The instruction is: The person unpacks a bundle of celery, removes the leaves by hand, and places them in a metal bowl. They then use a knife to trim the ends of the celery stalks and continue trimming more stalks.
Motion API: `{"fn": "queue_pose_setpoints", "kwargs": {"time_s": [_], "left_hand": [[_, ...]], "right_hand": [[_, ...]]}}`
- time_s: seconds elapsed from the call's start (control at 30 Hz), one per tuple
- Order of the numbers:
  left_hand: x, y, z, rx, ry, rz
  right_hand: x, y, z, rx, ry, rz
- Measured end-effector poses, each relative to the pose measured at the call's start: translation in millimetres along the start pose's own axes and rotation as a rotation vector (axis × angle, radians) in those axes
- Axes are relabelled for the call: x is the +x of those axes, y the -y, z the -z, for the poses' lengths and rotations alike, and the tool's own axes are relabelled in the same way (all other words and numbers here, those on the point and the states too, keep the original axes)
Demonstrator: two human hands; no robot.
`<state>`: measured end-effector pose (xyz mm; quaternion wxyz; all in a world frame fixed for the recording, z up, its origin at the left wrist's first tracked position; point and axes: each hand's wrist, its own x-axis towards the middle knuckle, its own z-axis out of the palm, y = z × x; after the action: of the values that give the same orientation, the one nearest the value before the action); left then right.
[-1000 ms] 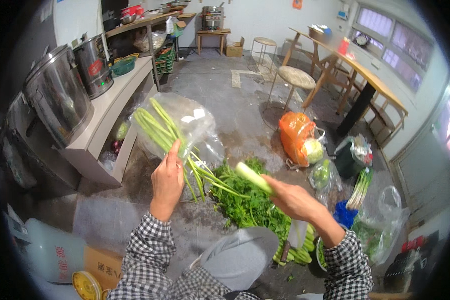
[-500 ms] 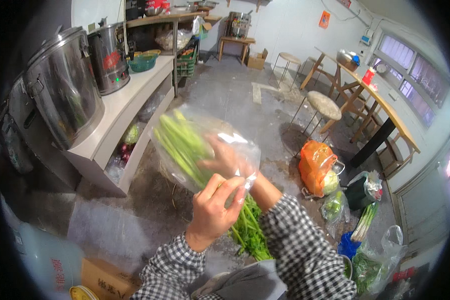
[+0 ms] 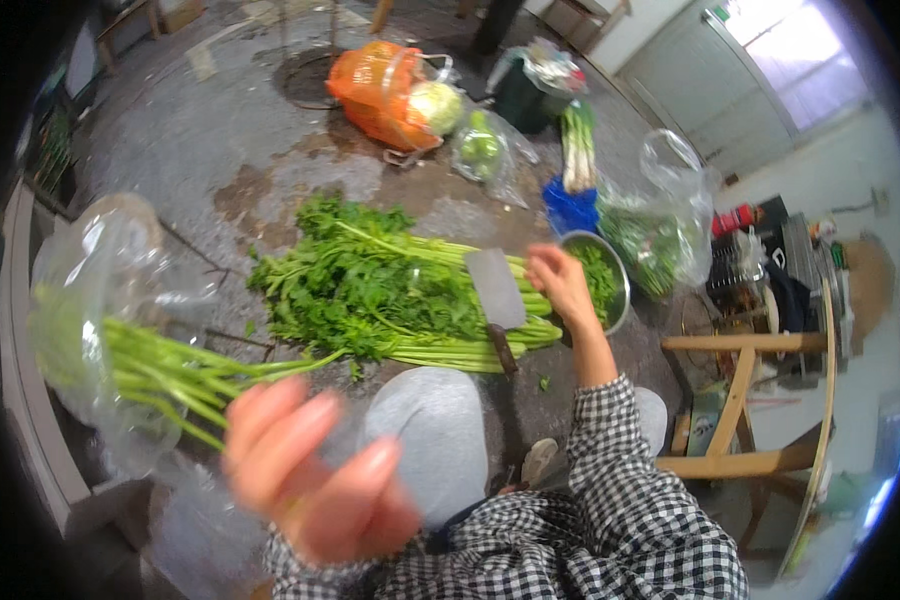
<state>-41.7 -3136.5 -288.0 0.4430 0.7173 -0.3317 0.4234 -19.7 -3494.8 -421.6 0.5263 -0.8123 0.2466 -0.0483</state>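
Observation:
My left hand (image 3: 315, 470) is close to the camera and blurred. Its thumb stands apart from the fingers, and nothing shows in it. Beside its fingertips are the ends of pale green celery stalks (image 3: 180, 365), partly inside a clear plastic bag (image 3: 140, 400). My right hand (image 3: 567, 285) hovers by a metal bowl (image 3: 622, 300) of green leaves. Its fingers are curled together; what they hold, if anything, is hidden. Left of it, a cleaver (image 3: 494, 288) with a dark handle lies on a large pile of leafy celery (image 3: 380, 290) on the floor.
Beyond the pile stand an orange bag (image 3: 375, 95) with a pale cabbage, a small clear bag of green vegetables (image 3: 482, 150) and a dark bin (image 3: 527, 95). Scallions (image 3: 577, 145) lie above a blue bag (image 3: 570, 205). A wooden frame (image 3: 745, 400) stands at right.
My view has swung right and down. Both hands have come off the bagged celery, which now sits at the left. My right hand has moved over beside the bowl.

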Motion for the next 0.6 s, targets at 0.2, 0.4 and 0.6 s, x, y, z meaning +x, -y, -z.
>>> {"fn": "queue_pose_setpoints", "kwargs": {"time_s": [0.2,0.4,0.6], "left_hand": [[3,18,-183,-0.239,0.617,0.242],[-50,34,-304,-0.144,1.013,0.298],[-111,40,-377,-0.425,0.606,0.498]], "right_hand": [[-41,-179,10,-0.281,-0.049,-0.188],[-43,-231,-64,-0.539,0.003,-0.386],[-47,-203,-17,-0.195,-0.025,-0.358]]}}
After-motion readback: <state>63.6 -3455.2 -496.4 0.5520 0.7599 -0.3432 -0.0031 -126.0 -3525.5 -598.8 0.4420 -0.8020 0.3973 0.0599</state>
